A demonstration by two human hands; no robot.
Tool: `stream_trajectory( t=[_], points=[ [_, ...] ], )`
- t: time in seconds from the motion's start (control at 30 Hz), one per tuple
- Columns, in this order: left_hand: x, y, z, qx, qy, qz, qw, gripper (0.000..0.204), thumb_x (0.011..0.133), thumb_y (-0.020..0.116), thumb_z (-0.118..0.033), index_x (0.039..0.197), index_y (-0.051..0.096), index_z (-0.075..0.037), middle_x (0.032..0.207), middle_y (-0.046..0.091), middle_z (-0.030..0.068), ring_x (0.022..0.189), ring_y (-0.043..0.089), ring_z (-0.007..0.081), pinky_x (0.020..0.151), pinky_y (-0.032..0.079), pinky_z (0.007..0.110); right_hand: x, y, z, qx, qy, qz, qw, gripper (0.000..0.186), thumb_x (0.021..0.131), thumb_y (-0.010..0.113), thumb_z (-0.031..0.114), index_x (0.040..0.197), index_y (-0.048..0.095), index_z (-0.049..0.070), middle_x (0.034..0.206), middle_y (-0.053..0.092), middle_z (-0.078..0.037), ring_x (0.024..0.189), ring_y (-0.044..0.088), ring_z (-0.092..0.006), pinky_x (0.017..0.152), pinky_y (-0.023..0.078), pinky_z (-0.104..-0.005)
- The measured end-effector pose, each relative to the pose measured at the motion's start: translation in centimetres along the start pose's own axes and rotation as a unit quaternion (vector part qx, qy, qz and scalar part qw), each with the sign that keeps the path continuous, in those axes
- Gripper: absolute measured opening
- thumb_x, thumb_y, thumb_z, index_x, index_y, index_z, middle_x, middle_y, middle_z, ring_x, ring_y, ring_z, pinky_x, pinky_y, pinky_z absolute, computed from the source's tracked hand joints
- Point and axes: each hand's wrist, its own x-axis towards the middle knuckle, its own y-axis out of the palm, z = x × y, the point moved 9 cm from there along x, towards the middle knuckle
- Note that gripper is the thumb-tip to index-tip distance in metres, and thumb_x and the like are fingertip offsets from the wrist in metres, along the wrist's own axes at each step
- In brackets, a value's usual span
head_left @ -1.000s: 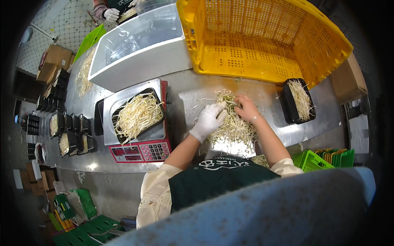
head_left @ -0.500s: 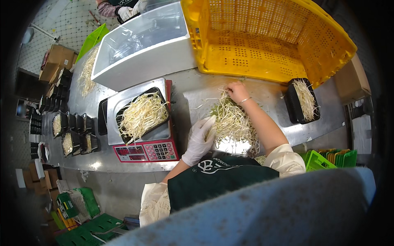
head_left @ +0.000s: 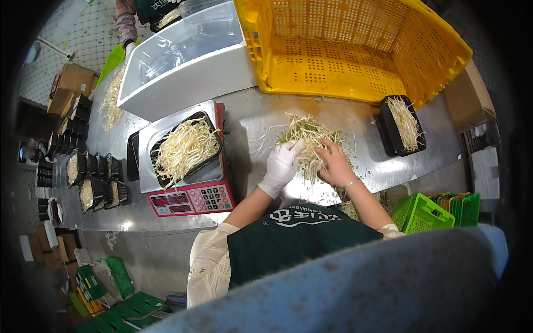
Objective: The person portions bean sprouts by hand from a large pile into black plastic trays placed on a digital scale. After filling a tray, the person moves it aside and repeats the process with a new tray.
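Note:
A loose heap of bean sprouts (head_left: pixel 305 129) with some green bits lies on the metal table in front of me. My left hand (head_left: pixel 282 166), in a white glove, has its fingers closed on the sprouts at the heap's left side. From the right, my bare right hand (head_left: pixel 336 164), with a bracelet at its wrist, curls its fingers round the sprouts; its fingertips are partly hidden among them. To the left, a black tray heaped with sprouts (head_left: pixel 187 149) rests on the red scale (head_left: pixel 189 201). Another filled black tray (head_left: pixel 392 130) stands to the right.
A yellow perforated crate (head_left: pixel 333 83) and a white foam box (head_left: pixel 183 83) stand at the back. Several small filled black trays (head_left: pixel 91 191) sit at far left. A green basket (head_left: pixel 427 216) is beyond the table's right front edge. A co-worker's sleeve (head_left: pixel 126 28) shows at the far left.
My right hand has come down from the far side of the heap to its near right, beside my left hand. The sprouts are gathered closer together. The co-worker's arm has shifted left.

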Motion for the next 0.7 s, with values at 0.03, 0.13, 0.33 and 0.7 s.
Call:
stream_trajectory(
  t=[0.03,0.13,0.33,0.7],
  points=[
    [0.3,0.5,0.3,-0.042,-0.023,0.014,0.999,0.053,0.069,0.066,-0.006,0.120,0.054,-0.008,0.106,0.056,0.0130,0.098,0.054,0.0269,0.083,0.045,0.036,0.7,0.6,-0.8,0.037,0.015,0.014,0.999,0.039,0.068,0.064,0.011,0.106,0.057,0.007,0.112,0.052,-0.012,0.103,0.051,-0.0258,0.088,0.042,-0.0329],
    [0.6,-5.2,-2.2,-0.156,-0.001,-0.118,0.981,0.045,0.071,0.063,-0.003,0.115,0.057,-0.006,0.104,0.058,0.0139,0.095,0.057,0.0265,0.081,0.047,0.032,1.8,-4.2,-0.5,0.236,0.105,0.009,0.966,0.032,0.070,0.059,0.007,0.102,0.057,0.004,0.104,0.054,-0.011,0.097,0.053,-0.0239,0.084,0.043,-0.0296],
    [-5.6,-3.0,3.8,-0.224,-0.151,-0.048,0.961,0.039,0.074,0.059,-0.003,0.113,0.058,-0.004,0.114,0.055,0.0125,0.105,0.054,0.0228,0.090,0.042,0.030,-0.5,-1.1,-3.3,0.229,0.136,0.098,0.959,0.050,0.070,0.066,0.020,0.116,0.053,0.006,0.116,0.049,-0.015,0.107,0.047,-0.0302,0.093,0.038,-0.0361],
    [-6.8,-2.8,5.8,-0.264,-0.279,-0.094,0.919,0.035,0.077,0.063,-0.003,0.111,0.058,-0.002,0.100,0.063,0.0077,0.089,0.060,0.0148,0.079,0.047,0.026,0.3,-0.2,-2.4,0.153,0.115,0.017,0.981,0.042,0.068,0.063,0.007,0.109,0.057,0.006,0.109,0.055,-0.012,0.087,0.057,-0.0282,0.082,0.046,-0.0338]
  ],
)
